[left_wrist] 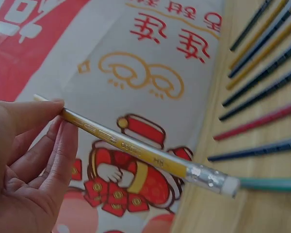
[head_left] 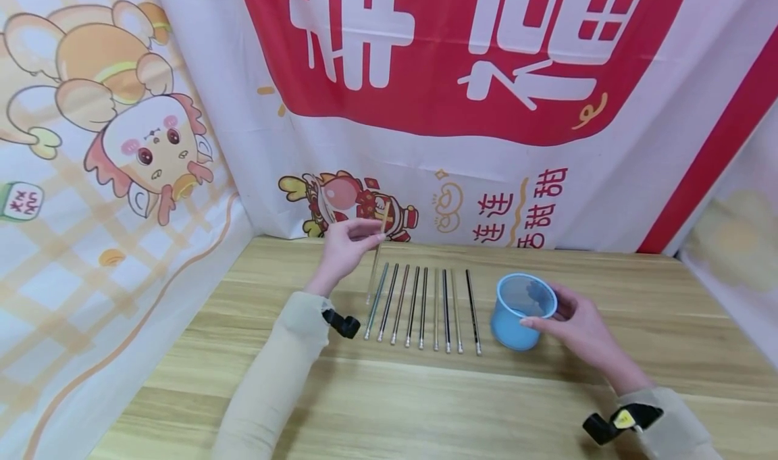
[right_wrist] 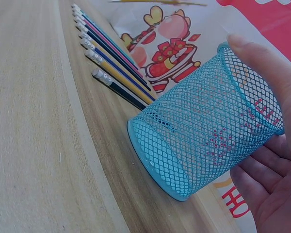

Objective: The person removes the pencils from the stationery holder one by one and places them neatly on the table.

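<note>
Between thumb and fingertips, my left hand pinches a yellow pencil. The pencil is raised near the back cloth, its white eraser end pointing down in the head view. Below it, a row of several pencils lies side by side, from a teal pencil at the left to a black pencil at the right, eraser ends toward me. Thumb and fingers of my right hand hold a light blue mesh pen holder by its rim. The holder is right of the row; whether its base touches the table cannot be told.
The wood-grain table runs back to a hanging red and white cloth with printed figures. Another printed cloth closes off the left side. Wrist cameras sit on both sleeves.
</note>
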`<move>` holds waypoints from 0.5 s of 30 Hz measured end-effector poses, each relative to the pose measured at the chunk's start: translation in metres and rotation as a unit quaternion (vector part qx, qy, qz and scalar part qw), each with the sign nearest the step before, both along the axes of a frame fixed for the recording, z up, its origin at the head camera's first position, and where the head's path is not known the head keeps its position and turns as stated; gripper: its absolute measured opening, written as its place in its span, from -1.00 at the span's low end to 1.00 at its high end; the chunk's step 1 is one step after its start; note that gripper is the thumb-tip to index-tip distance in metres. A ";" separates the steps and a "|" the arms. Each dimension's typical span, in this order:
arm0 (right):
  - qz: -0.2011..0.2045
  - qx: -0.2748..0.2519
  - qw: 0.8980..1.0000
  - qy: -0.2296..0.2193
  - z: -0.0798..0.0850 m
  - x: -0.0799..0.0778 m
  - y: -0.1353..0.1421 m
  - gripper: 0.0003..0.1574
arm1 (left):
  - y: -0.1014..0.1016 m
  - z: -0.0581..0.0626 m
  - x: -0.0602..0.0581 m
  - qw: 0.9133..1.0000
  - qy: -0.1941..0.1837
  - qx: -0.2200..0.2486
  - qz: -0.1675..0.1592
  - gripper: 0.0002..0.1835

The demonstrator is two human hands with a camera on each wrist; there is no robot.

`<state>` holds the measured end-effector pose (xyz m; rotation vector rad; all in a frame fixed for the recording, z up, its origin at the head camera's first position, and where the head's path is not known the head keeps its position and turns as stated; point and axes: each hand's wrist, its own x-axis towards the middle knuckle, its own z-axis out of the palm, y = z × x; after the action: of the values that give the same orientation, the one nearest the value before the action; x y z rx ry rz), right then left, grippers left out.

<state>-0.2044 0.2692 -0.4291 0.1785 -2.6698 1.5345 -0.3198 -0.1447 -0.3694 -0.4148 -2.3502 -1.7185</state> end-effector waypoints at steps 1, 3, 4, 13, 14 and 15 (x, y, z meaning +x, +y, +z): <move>0.000 0.000 1.000 -0.001 0.000 0.000 0.000 0.10 | -0.003 -0.003 0.000 1.000 -0.014 -0.013 0.002 -0.70; 0.001 -0.002 1.000 0.000 0.000 0.000 0.000 0.10 | -0.008 -0.008 -0.001 0.999 -0.039 -0.036 0.000 -0.70; 0.001 -0.001 1.000 0.001 -0.001 0.000 0.000 0.10 | -0.010 -0.011 -0.001 0.998 -0.051 -0.046 -0.001 -0.70; 0.003 -0.006 1.000 0.003 0.000 0.001 -0.001 0.11 | -0.022 -0.041 -0.002 0.991 -0.104 -0.082 0.015 -0.71; 0.003 -0.005 1.000 0.004 0.000 0.001 0.000 0.11 | -0.023 -0.044 -0.002 0.990 -0.110 -0.084 0.019 -0.71; 0.003 -0.004 1.000 0.004 0.000 0.001 0.000 0.11 | -0.023 -0.047 -0.003 0.989 -0.116 -0.086 0.023 -0.72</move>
<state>-0.2034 0.2687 -0.4292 0.1905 -2.6584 1.5438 -0.3226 -0.1682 -0.4164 -0.1940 -2.6619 -1.6269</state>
